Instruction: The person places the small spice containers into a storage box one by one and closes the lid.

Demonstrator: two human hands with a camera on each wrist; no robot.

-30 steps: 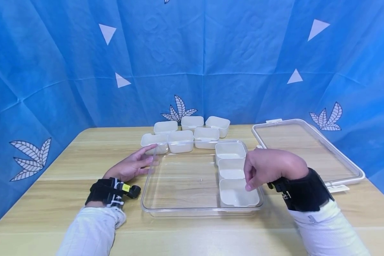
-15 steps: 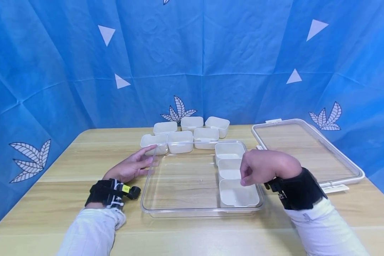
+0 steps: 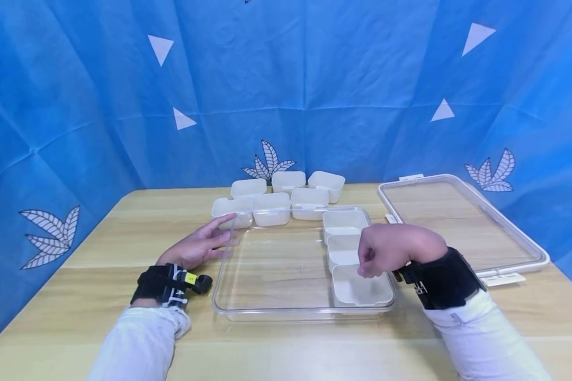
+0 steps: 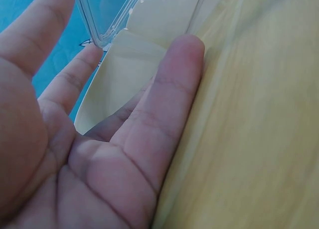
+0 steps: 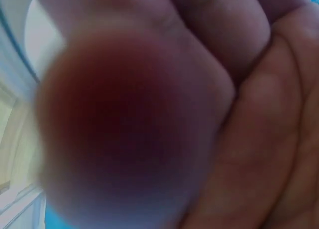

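Observation:
A shallow clear plastic box (image 3: 281,312) stands mid-table. Along its right side are three small off-white bins, a back one (image 3: 345,222), a middle one (image 3: 341,251) and a front one (image 3: 357,296). My right hand (image 3: 393,247), its fingers curled, is over the right side of the front bin, overlapping its back rim. In the right wrist view the blurred thumb (image 5: 119,124) covers the fingertips, and nothing shows in the grasp. My left hand (image 3: 197,243) stays at the box's left wall, fingers extended; the left wrist view shows its bare palm (image 4: 109,169).
Behind the box are several more off-white bins, such as one at the front left (image 3: 231,209) and one at the back right (image 3: 326,182). The clear lid (image 3: 462,227) with white clips lies at the right. A blue curtain (image 3: 286,69) hangs behind the wooden table (image 3: 124,254).
My right hand has shifted slightly left and up from a second ago. The front bin has slid a little to the right inside the box. The left hand keeps its place.

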